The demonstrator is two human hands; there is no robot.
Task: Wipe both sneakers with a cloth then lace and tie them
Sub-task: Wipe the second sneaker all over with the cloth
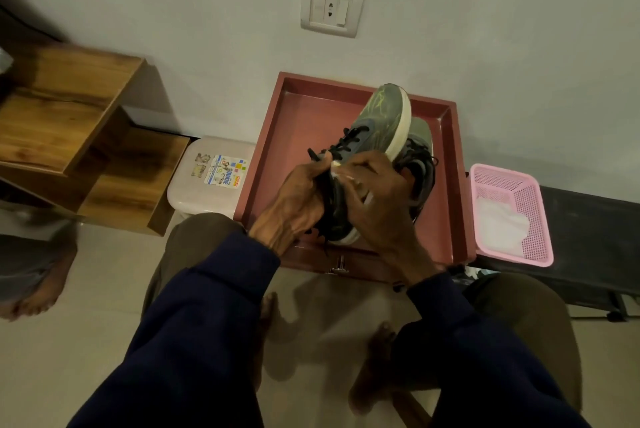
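In the head view, your left hand [300, 195] has its fingers curled round the heel end of the grey-green mesh sneaker with a white sole and black laces [381, 116]. It holds the sneaker up on edge, toe toward the wall, above the reddish-brown square tray [346, 81]. Your right hand [384, 195] has its fingers bent round a small white cloth [343, 174], pressing it to the sneaker's side near the collar. You look to be in the wiping step, so grip the heel firmly and work the cloth in short strokes along the upper and the white sole edge. Turn the shoe to reach each face, and mind that the loose lace ends do not drag under the cloth. The second grey-green sneaker [420, 147] lies in the tray behind the first, partly hidden; by my reading it waits its turn, and the lacing is not yet done. The tray stands against a pale wall. A cream plastic stool with stickers [211, 175] sits just beside it on the left. On the right, a pink perforated plastic basket [519, 185] holding something white rests on a low black desk [588, 220]. A stepped wooden shelf [69, 123] stands further left, a white wall socket [332, 7] is above, and the pale tiled floor [86, 358] lies under your bare feet.
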